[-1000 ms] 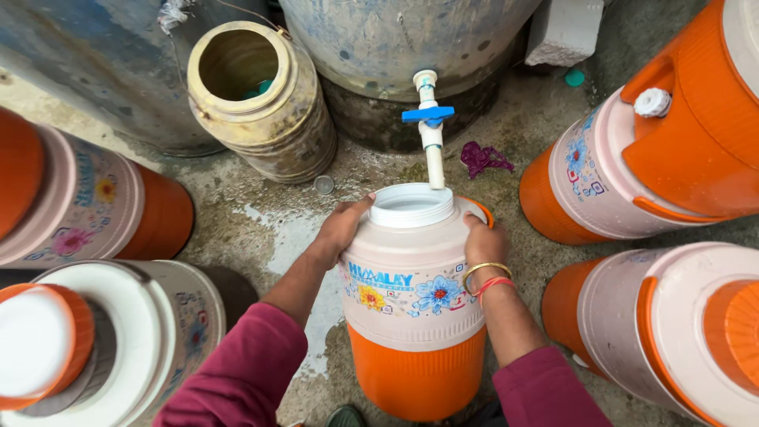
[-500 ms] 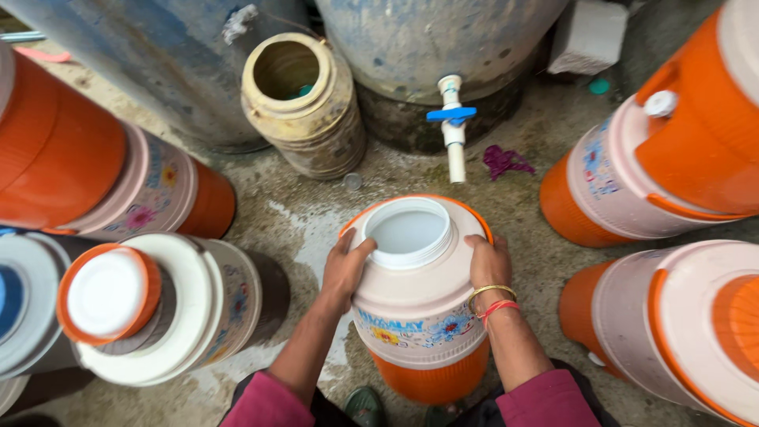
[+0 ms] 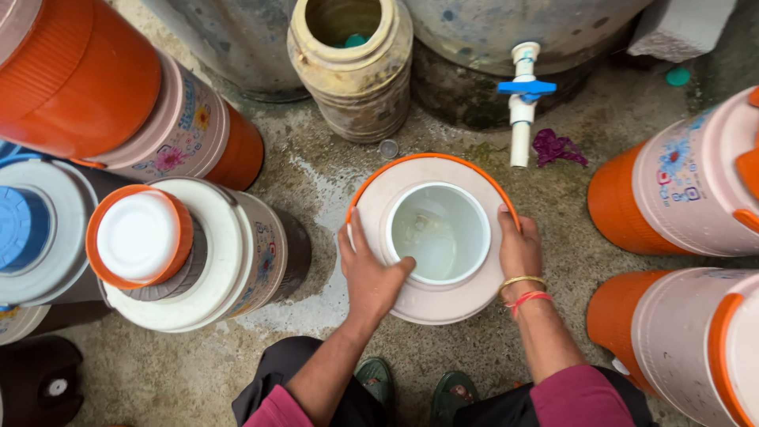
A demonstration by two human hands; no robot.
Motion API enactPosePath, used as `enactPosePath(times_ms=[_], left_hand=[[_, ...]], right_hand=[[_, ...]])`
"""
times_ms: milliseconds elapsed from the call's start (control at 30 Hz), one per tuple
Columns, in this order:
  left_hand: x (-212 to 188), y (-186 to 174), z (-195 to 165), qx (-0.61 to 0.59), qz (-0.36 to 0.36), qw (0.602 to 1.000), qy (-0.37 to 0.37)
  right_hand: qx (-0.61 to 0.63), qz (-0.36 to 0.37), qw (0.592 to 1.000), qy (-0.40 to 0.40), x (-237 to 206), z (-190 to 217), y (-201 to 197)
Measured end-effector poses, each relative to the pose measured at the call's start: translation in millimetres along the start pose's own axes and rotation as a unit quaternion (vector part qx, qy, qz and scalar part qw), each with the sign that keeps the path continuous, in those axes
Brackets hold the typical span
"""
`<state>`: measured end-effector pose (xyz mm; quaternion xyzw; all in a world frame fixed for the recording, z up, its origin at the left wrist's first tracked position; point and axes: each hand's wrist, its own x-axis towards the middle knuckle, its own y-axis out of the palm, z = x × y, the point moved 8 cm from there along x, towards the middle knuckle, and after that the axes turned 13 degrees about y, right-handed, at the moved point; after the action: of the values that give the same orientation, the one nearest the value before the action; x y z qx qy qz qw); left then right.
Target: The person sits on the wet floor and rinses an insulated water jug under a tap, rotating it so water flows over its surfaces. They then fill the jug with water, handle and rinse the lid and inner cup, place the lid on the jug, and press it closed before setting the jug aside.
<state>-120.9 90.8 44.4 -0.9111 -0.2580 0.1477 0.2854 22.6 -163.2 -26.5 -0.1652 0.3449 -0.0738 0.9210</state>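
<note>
An open pink and orange water cooler jug (image 3: pixel 466 296) stands upright on the wet concrete floor in the middle, seen from straight above, its round mouth uncovered and a little water inside. My left hand (image 3: pixel 370 273) lies on its top at the left, fingers spread, thumb at the rim of the mouth. My right hand (image 3: pixel 518 249), with a gold bangle and red thread at the wrist, grips its right shoulder. A white pipe tap with a blue handle (image 3: pixel 522 91) juts from a large tank just beyond the jug.
A dirty cream jar (image 3: pixel 356 59) stands open at the back. Capped coolers crowd the left (image 3: pixel 170 249) and lie tilted at upper left (image 3: pixel 118 103) and right (image 3: pixel 680 186), (image 3: pixel 688 348). A purple scrap (image 3: pixel 557 146) lies near the tap. My feet in green sandals (image 3: pixel 419 391) are below.
The jug has come down from a tilt under the tap to stand upright on the floor, a little nearer me. Both hands have shifted onto its top.
</note>
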Motion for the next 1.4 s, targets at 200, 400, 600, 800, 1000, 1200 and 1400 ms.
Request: enactPosePath(times_ms=[200,400,600,800,1000,1200,1400], left_hand=[[-13.5,-4.6,32.5,-0.011,0.067,0.972,-0.226],[57.8,-29.1,11.3,0.142,-0.031,0.988,-0.045],[74.6,10.3,8.9,0.102,0.172,0.98,0.012],[59.1,20.1,-7.3,0.101,0.187,0.975,0.058],[42.9,38.1,-49.3,0.147,0.195,0.966,0.083],[52.9,27.8,-32.2,0.146,0.216,0.966,-0.003],[70.0,14.8,-27.4,0.122,0.143,0.981,0.051]], right_hand=[[-0.085,0.007,0.989,-0.12,-16.8,17.3,17.8],[-0.21,-0.088,0.95,-0.214,-34.1,16.3,11.2],[-0.225,-0.066,0.954,-0.184,-22.0,14.7,-3.8],[-0.254,-0.061,0.875,-0.408,-86.6,73.0,-19.5],[-0.326,0.174,0.911,-0.183,-154.2,22.9,23.4],[-0.421,0.254,0.85,-0.189,-175.8,-2.5,88.9],[-0.454,0.243,0.828,-0.223,-166.7,16.6,97.3]])
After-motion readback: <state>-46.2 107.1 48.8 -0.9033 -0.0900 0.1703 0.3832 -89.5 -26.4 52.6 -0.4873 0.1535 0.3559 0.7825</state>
